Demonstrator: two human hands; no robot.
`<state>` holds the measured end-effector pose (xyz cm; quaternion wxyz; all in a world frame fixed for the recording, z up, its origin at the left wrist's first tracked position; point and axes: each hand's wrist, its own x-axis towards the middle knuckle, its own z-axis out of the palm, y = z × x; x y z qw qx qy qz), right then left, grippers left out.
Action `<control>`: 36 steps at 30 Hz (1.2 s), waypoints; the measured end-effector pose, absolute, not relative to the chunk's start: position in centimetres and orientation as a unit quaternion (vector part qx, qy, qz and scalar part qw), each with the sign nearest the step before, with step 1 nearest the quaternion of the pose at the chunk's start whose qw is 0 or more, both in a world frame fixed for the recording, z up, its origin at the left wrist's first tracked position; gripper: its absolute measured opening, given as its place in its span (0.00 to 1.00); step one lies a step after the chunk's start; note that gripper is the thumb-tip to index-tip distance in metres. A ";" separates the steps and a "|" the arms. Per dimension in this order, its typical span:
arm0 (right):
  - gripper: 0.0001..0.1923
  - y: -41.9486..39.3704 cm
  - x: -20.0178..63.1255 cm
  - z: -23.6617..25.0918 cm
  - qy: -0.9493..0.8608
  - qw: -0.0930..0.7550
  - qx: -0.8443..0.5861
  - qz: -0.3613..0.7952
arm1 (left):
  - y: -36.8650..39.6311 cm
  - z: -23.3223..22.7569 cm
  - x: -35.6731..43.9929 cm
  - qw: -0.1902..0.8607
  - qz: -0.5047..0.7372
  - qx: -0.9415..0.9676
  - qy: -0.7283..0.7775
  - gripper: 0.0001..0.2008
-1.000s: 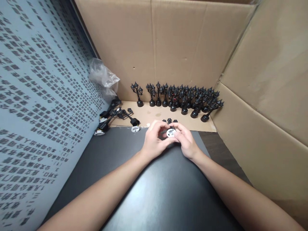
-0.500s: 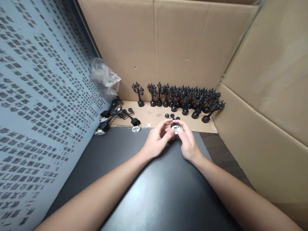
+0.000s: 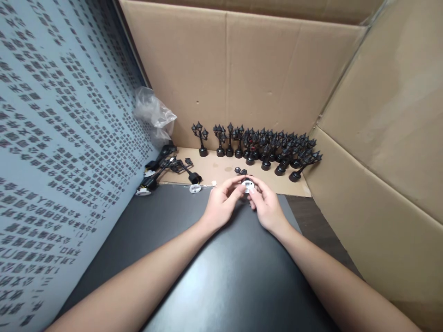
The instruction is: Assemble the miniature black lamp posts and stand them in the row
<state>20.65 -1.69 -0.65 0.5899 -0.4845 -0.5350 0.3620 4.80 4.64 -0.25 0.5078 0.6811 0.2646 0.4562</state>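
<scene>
Both hands, left hand (image 3: 221,207) and right hand (image 3: 266,207), now pinch the white round base (image 3: 248,186) face-up again between fingertips; it was tilted dark-side half a second ago.

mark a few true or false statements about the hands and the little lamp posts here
1. Both hands hold a small white disc between them. True.
2. The row of black lamp posts stands along the back cardboard wall. True.
3. The left hand rests flat on the black mat. False: its fingers pinch the disc.
4. The clear plastic bag lies by the right hand. False: it sits far left.
</scene>
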 end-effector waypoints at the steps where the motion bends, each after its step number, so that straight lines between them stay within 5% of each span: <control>1: 0.23 -1.7 20.7 -0.6 -0.535 0.593 -0.484 0.356 | 4.6 -0.2 4.8 0.497 0.455 0.688 0.269 0.21; 9: 0.24 -1.5 21.0 -1.4 -0.527 0.604 -0.480 0.357 | 4.3 0.2 4.3 0.375 0.428 0.778 0.267 0.25; 27: 0.21 -1.4 20.3 -1.3 -0.526 0.609 -0.483 0.345 | 4.4 0.4 4.8 0.546 0.435 0.678 0.231 0.24; 36: 0.21 -1.6 20.5 -1.6 -0.538 0.592 -0.502 0.330 | 4.4 0.3 4.9 0.527 0.438 0.676 0.271 0.22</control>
